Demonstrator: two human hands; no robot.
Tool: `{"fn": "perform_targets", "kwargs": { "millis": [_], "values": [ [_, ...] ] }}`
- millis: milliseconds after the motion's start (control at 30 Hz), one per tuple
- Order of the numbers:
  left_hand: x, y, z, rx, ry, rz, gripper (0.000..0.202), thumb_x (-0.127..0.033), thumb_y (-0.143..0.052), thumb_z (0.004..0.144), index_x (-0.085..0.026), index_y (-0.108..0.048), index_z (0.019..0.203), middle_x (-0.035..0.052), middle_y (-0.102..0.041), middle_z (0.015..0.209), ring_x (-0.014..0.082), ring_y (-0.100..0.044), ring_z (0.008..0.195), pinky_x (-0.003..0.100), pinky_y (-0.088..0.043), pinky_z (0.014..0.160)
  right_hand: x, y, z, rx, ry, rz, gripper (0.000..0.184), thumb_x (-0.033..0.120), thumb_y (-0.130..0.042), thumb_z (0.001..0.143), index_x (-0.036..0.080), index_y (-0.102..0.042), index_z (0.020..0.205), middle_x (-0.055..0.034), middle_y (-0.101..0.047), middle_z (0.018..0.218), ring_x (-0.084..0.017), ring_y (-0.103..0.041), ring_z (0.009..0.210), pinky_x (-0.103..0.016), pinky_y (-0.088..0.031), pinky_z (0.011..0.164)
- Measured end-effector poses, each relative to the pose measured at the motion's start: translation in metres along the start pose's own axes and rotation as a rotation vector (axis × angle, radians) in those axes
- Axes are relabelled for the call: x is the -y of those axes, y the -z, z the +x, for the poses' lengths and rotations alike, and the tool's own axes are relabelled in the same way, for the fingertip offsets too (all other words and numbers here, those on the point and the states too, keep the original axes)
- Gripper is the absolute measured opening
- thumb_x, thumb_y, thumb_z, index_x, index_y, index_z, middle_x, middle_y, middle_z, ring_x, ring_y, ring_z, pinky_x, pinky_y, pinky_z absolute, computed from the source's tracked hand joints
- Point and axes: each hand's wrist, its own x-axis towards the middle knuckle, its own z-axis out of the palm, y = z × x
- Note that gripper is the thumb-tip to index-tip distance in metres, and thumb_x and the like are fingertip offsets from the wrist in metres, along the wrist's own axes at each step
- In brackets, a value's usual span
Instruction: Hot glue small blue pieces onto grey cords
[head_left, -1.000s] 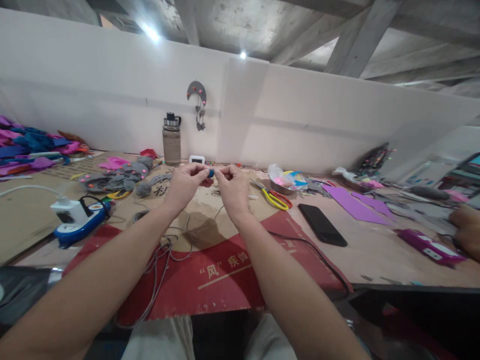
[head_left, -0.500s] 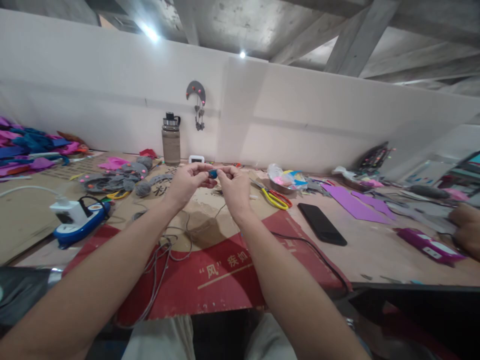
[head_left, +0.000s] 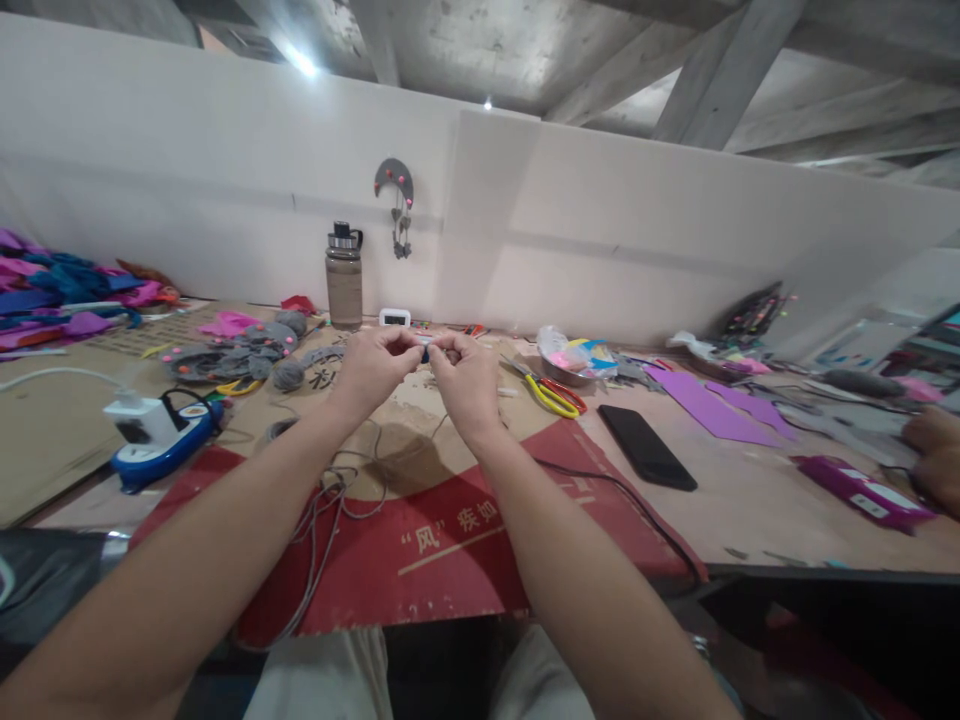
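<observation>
In the head view, the left hand (head_left: pixel 375 367) and right hand (head_left: pixel 466 382) were narrowed to a pinch on a small dark blue piece (head_left: pixel 425 354), between their fingertips over the far part of the cardboard (head_left: pixel 360 590). Loose gray string (head_left: pixel 321 535) ran toward the cardboard's near edge. Scissors (head_left: pixel 553 394) lay near, right of the right hand; the phone (head_left: pixel 646 447) lay farther right, with tabletop (head_left: pixel 739 515) between it and the near table edge. The bottle (head_left: pixel 344 288) stood far left, by the wall (head_left: pixel 570 190).
</observation>
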Motion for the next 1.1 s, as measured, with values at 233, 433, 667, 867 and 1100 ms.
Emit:
{"fn": "perform_targets", "kwargs": {
  "millis": [233,433,667,867,1100],
  "values": [
    [-0.002,0.006,0.005,0.186,0.123,-0.078,0.014,-0.026,-0.06,0.072,-0.016,-0.07,0.073,0.0028,-0.061,0.052,0.0105,-0.048,0.041,0.024,-0.036,0.042,-0.004,0.002,0.001,0.032,-0.003,-0.049,0.017,0.028,-0.049,0.076,0.018,-0.062,0.076,-0.0023,-0.06,0.072,-0.015,-0.05,0.07,-0.026,-0.037,0.063],
    [-0.01,0.011,0.006,0.283,0.202,-0.172,0.015,-0.022,-0.063,0.069,-0.013,-0.071,0.078,0.0058,-0.064,0.057,0.011,-0.052,0.043,0.023,-0.04,0.042,-0.001,0.004,-0.001,0.023,0.056,-0.137,0.014,0.024,-0.049,0.077,0.018,-0.061,0.075,-0.0036,-0.062,0.077,-0.015,-0.052,0.073,-0.027,-0.038,0.067],
    [-0.004,0.008,0.004,0.248,0.16,-0.139,0.017,-0.021,-0.06,0.072,-0.012,-0.07,0.083,0.0045,-0.066,0.059,0.0102,-0.058,0.048,0.02,-0.048,0.046,-0.001,0.004,-0.002,0.072,0.102,-0.136,0.015,0.025,-0.05,0.079,0.017,-0.062,0.077,-0.0046,-0.061,0.078,-0.015,-0.052,0.073,-0.028,-0.039,0.068],
    [0.003,0.006,0.006,0.171,0.179,-0.247,0.022,-0.026,-0.062,0.072,-0.011,-0.07,0.086,0.0079,-0.07,0.074,0.0145,-0.066,0.062,0.026,-0.056,0.06,-0.002,0.004,-0.001,0.103,0.064,-0.058,0.02,0.025,-0.049,0.08,0.017,-0.061,0.094,-0.0005,-0.054,0.07,-0.013,-0.048,0.066,-0.026,-0.037,0.064],
    [0.002,0.005,0.006,0.157,0.168,-0.214,0.016,-0.023,-0.061,0.071,-0.011,-0.07,0.076,0.0064,-0.068,0.067,0.0141,-0.064,0.059,0.026,-0.056,0.058,-0.003,0.003,-0.002,0.073,0.024,-0.033,0.018,0.028,-0.051,0.08,0.017,-0.056,0.094,0.0033,-0.047,0.063,-0.011,-0.045,0.06,-0.025,-0.035,0.06]
  ]
}}
